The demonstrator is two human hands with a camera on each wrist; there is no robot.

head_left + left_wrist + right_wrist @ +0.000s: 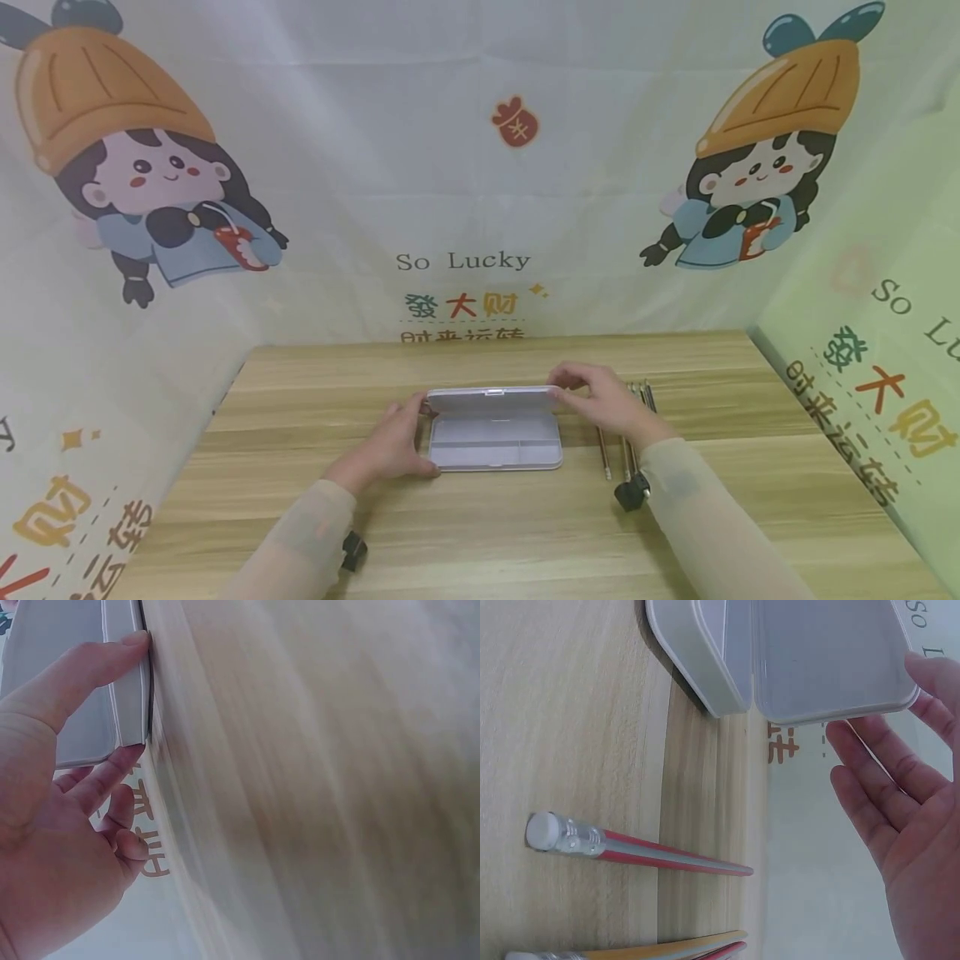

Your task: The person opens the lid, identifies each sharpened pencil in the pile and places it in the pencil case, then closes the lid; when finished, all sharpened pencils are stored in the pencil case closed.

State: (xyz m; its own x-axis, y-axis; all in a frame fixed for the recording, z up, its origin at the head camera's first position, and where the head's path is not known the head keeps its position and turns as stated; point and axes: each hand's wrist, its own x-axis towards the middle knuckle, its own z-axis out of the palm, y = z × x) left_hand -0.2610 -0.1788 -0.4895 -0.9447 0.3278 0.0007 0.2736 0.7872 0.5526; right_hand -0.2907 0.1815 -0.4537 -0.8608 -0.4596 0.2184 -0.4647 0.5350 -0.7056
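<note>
A white pencil case (536, 454) lies on the wooden table with its lid (487, 402) raised at the back. Inside, dividers split it into compartments, and no pencils show in them. My left hand (390, 446) grips the case's left end; in the left wrist view the thumb (97, 664) lies over the front edge and fingers reach the back. My right hand (600, 404) pinches the lid's upper right corner. The right wrist view shows that thumb at the lid's (832, 660) edge, an index finger behind it and the other fingers loosely bent.
Right of the case, several pencils lie on the table (480, 533), partly under my right wrist. The nearest, a red and grey pencil (667, 855), has a white eraser end. A printed cloth (465, 167) hangs behind the table and at its sides.
</note>
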